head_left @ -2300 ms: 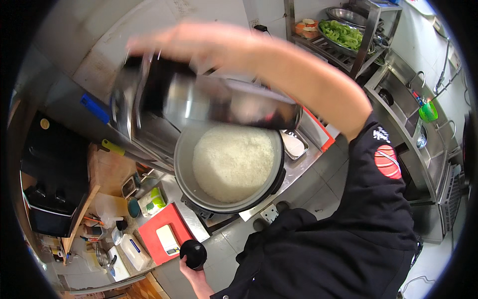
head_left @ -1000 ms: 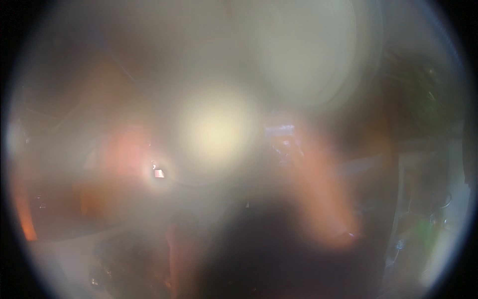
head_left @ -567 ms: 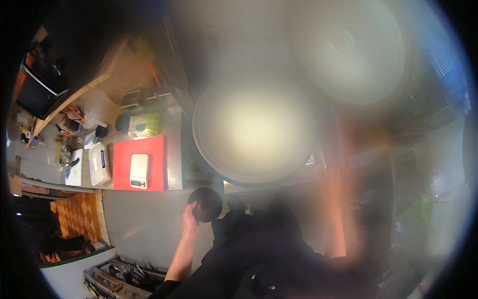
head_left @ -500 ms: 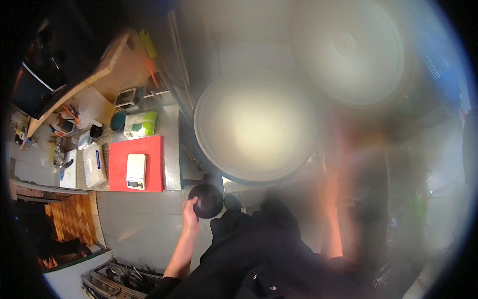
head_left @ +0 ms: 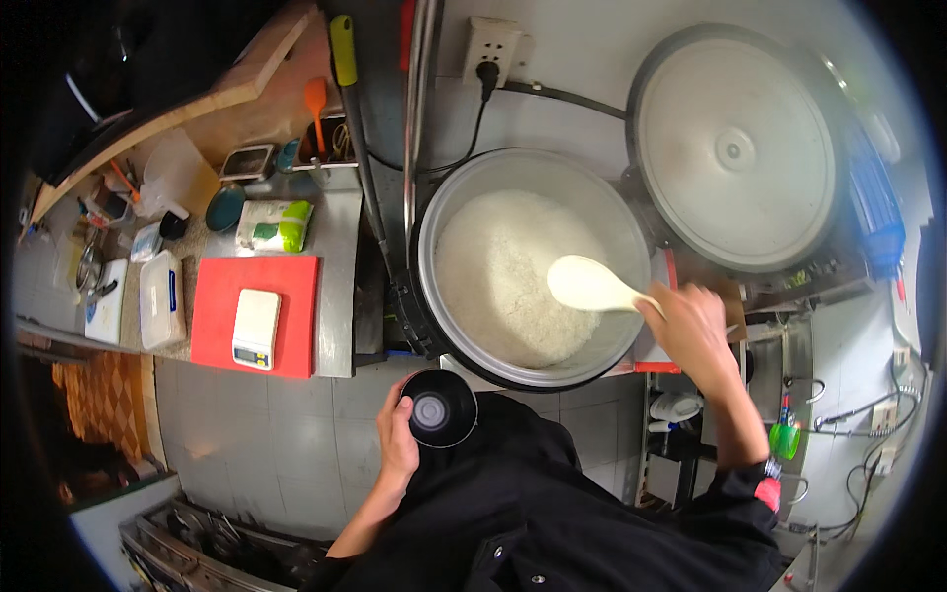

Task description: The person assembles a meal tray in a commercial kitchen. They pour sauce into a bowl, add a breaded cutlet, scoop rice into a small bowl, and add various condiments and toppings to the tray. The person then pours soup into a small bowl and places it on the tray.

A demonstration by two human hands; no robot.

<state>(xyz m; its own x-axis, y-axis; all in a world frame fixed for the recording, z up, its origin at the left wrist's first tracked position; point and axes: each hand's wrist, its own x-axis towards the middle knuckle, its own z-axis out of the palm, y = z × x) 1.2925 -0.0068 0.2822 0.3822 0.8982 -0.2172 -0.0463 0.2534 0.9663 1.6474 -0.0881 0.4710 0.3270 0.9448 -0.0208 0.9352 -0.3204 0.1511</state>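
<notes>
A large rice cooker (head_left: 431, 286) stands in front of me with its round lid (head_left: 691, 187) swung up at the back right. White rice (head_left: 513, 266) fills the lower part of its pot. My right hand (head_left: 693, 331) is closed round the handle of a cream rice paddle (head_left: 592, 284), whose blade is over the rice; whether it touches the rice I cannot tell. My left hand (head_left: 398, 439) grips a small black bowl (head_left: 449, 419) by its rim, just below the cooker's front edge. The bowl's inside shows, with no food in it.
On the steel counter at left lie a red cutting board (head_left: 212, 316), a white kitchen scale (head_left: 257, 321) on it, a green-and-white packet (head_left: 274, 226) and a lidded plastic box (head_left: 161, 301). A wall socket (head_left: 491, 49) with a plug is behind the cooker; a shelf rack stands at right.
The steam that blurred the view has thinned, and the rice and paddle now show. My right hand has come up over the pot. The bowl has tipped so its inside faces up.
</notes>
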